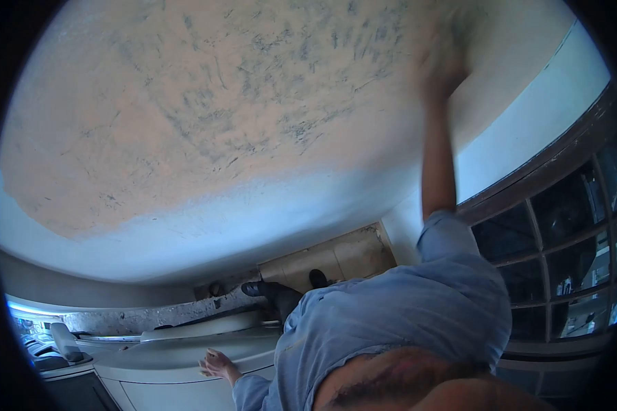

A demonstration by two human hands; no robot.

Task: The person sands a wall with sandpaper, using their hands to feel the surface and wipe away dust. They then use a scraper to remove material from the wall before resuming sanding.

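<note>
My right hand [445,68] is raised at the upper right against the wall [206,123], which has a peach-coloured coat with dark scuffs and streaks. Motion smears the fingers, and a dark blur shows beside them; I cannot tell what the hand holds. Down at the lower left, my left hand [217,365] hangs beside a white curved panel [185,373], its fingers loosely bent and a little apart. A pale blue-white band [267,205] of wall runs below the peach area.
At the right is a dark-framed window [541,253] with several panes. Tiles [322,267] and dark shoes [251,288] show below the wall. The white curved body with a raised rim [206,326] lies close on my left, with cluttered objects [58,346] beyond it.
</note>
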